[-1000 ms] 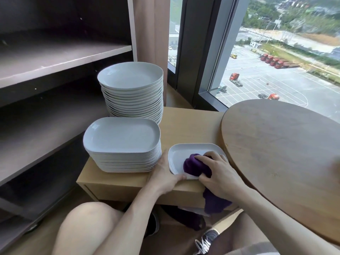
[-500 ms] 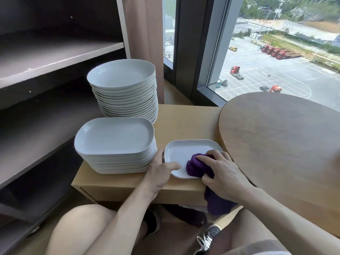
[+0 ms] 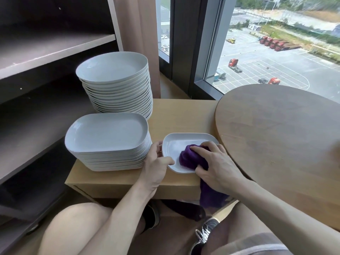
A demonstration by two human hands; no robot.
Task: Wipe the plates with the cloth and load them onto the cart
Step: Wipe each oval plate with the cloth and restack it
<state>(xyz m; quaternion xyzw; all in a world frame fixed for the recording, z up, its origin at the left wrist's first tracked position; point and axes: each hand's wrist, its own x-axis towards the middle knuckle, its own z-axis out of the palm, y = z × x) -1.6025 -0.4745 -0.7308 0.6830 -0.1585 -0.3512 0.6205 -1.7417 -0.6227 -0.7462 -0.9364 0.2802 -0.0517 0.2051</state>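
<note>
- Presently, one small white rounded-rectangular ceramic plate [image 3: 185, 144] lies flat on the low light-wood side table [image 3: 182, 115], at its near right, just beside the edge of the round dark-wood tabletop [image 3: 276, 137].
- The left hand [image 3: 156, 162] steadies this plate: thumb over the near-left rim, fingers curled at its left edge, closed on the rim.
- The right hand [image 3: 215, 166] is closed over a bunched purple terry cloth [image 3: 191, 157], pressing it onto the near right of the plate; the loose end of the cloth hangs down past the near edge of the side table.
- Judged step: wiping of a single plate, in progress.
- Count: two stacks of plates stand to the left on the same table. The near stack of white rounded-rectangular plates [image 3: 108, 133] shows roughly a dozen rims; the far stack of white round shallow plates [image 3: 114, 70] shows roughly fifteen or more. Rims are too close for an exact figure. One cloth, one plate in hand.
- Whether either stack is wiped cannot be told.
- The dark shelving unit [image 3: 46, 52] at far left carries no plates on its visible shelves; whether it is the cart cannot be confirmed.
- Assessment: no loaded plate is in evidence, so loading appears outstanding and most of the task remains.
</note>
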